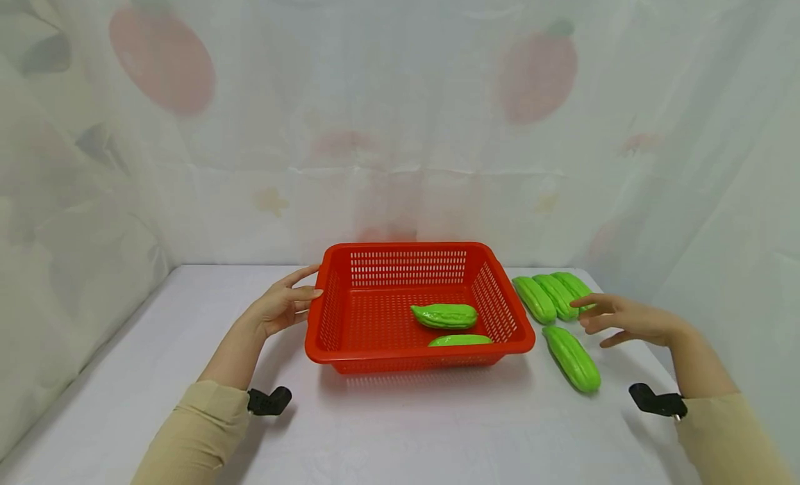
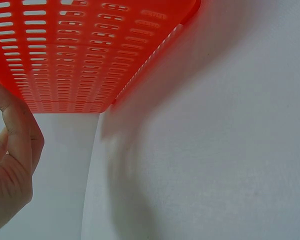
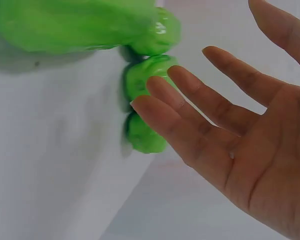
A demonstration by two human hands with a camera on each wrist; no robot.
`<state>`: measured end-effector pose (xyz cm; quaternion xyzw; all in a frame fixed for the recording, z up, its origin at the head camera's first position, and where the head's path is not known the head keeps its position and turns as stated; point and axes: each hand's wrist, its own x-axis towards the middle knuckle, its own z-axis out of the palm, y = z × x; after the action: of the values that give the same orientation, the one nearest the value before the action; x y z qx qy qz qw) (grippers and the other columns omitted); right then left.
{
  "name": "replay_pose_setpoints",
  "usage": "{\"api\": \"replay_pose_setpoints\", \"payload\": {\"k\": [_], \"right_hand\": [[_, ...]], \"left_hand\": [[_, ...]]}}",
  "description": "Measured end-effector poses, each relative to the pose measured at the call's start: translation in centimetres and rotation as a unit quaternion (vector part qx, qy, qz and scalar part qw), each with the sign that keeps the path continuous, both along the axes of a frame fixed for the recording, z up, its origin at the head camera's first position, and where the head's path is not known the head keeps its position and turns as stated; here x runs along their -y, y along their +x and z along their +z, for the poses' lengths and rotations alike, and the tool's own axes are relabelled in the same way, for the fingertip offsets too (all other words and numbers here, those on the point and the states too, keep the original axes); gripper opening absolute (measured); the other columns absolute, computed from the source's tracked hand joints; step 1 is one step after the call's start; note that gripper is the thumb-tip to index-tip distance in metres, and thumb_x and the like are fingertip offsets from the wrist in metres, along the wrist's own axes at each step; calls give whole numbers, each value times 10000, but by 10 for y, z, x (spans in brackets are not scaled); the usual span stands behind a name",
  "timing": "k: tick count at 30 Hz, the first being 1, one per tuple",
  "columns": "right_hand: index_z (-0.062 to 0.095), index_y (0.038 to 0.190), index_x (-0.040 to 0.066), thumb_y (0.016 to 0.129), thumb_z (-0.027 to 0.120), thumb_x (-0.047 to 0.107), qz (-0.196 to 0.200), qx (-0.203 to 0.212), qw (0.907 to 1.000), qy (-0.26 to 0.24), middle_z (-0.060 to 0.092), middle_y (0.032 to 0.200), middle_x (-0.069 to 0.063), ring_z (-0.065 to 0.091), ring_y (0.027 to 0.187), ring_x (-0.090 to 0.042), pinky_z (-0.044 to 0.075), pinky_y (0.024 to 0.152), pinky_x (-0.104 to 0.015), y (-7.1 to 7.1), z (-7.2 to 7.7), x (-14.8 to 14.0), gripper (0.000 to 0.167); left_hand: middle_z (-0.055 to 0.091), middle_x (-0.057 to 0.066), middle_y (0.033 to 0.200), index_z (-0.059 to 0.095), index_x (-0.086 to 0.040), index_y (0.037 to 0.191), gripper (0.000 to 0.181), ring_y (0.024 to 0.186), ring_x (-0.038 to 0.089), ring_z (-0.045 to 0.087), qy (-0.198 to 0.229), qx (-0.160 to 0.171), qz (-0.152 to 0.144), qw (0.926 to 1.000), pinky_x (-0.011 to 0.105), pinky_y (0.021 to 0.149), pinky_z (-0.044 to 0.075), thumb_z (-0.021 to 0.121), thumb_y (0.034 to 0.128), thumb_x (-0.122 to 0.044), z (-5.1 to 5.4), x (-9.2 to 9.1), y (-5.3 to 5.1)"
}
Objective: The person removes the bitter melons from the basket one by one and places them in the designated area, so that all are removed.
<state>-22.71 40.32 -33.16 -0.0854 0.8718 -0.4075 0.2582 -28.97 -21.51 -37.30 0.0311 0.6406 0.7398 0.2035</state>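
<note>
Head view puts a red basket (image 1: 400,356) on the pale table (image 1: 400,436), its walls pierced with rows of slots. Inside lie two green gourds: one whole gourd (image 1: 445,317) on the basket floor, right of centre, and a second gourd (image 1: 461,340) just in front of it, partly hidden by the near rim. Four more are outside, to the basket's right: three side by side in a row (image 1: 535,300), and a single loose gourd (image 1: 572,360) nearer the person, lying at a slant. All are bright green and glossy (almost like plastic), long and ridged, and the whole one in the basket narrows to a tip at its left end. The left hand (image 1: 280,306) grips the basket's left rim with bent fingers. The right hand (image 1: 631,319) hovers beside the row and the loose gourd, fingers spread apart, holding nothing.
</note>
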Motion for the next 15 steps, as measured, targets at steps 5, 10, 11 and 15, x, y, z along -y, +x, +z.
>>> {"api": "replay_pose_setpoints", "payload": {"k": [5, 10, 11, 15], "right_hand": [[280, 1515, 25, 986, 561, 264, 13, -360, 9993, 110, 347, 1508, -309, 558, 1241, -303, 571, 926, -427, -5, 22, 7, 645], [343, 1493, 78, 990, 565, 278, 111, -667, 9975, 184, 369, 1516, -272, 572, 1233, -263, 564, 942, -432, -14, 40, 24, 585], [357, 1488, 95, 989, 569, 284, 137, -737, 9970, 215, 381, 1513, -258, 558, 1253, -278, 562, 946, -433, -15, 43, 28, 574], [394, 1467, 144, 991, 573, 310, 284, -1012, 9941, 282, 431, 1493, -205, 544, 1277, -323, 562, 951, -419, -21, 54, 44, 535]], "left_hand": [[706, -99, 909, 181, -188, 1585, 756, 810, 83, 709, 34, 13, -21, 10000, 263, 772, 578, 591, 959, -81, 0, -1, -1], [697, -97, 928, 184, -191, 1584, 752, 810, 83, 704, 35, 2, -24, 10000, 262, 774, 577, 589, 960, -83, -1, 0, -1], [694, -96, 933, 186, -192, 1584, 751, 810, 83, 703, 37, 2, -22, 10000, 262, 773, 576, 589, 960, -83, -1, -1, -1], [689, -93, 954, 188, -195, 1584, 752, 811, 82, 702, 23, -1, -22, 10000, 261, 773, 576, 592, 959, -89, -1, 0, -1]]}}
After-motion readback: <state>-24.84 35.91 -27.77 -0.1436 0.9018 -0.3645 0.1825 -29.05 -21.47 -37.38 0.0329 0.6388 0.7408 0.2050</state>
